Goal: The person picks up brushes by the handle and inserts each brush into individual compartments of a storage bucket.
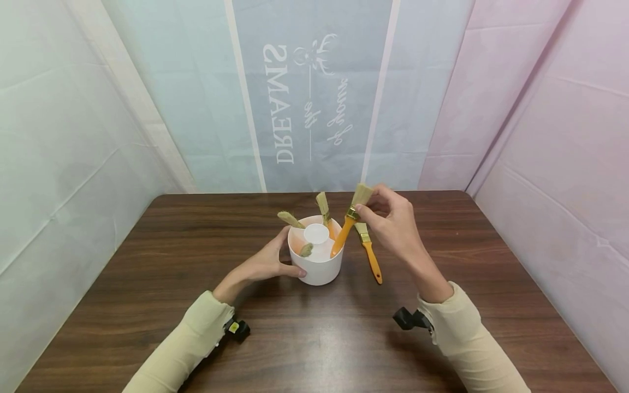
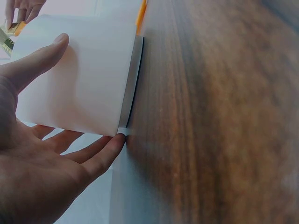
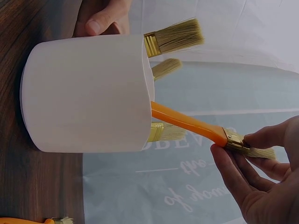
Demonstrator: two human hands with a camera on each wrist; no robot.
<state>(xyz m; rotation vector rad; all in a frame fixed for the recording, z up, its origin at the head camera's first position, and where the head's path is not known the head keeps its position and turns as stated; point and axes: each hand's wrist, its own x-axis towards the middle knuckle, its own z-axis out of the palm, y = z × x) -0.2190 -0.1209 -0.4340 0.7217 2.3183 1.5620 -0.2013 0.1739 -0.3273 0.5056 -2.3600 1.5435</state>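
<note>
A white round caddy (image 1: 321,273) with a raised hub in its middle stands on the table. My left hand (image 1: 265,262) grips its left side, thumb at the front and fingers round behind. Between thumb and fingertips, my right hand (image 1: 397,224) pinches a paintbrush (image 3: 187,122) by its brass ferrule, bristles up. Its orange handle slants down inside the caddy's right rim. Three other paintbrushes stand in the caddy bristles up: one at the back (image 1: 322,203), one at the left (image 1: 291,219) and one near the front (image 1: 307,250), their handles mostly hidden.
Another orange-handled paintbrush (image 1: 372,261) lies on the dark wood table (image 1: 221,218), just right of the caddy, below my right hand. A printed cloth (image 1: 314,136) hangs behind the table's far edge, with pale cloth walls at both sides.
</note>
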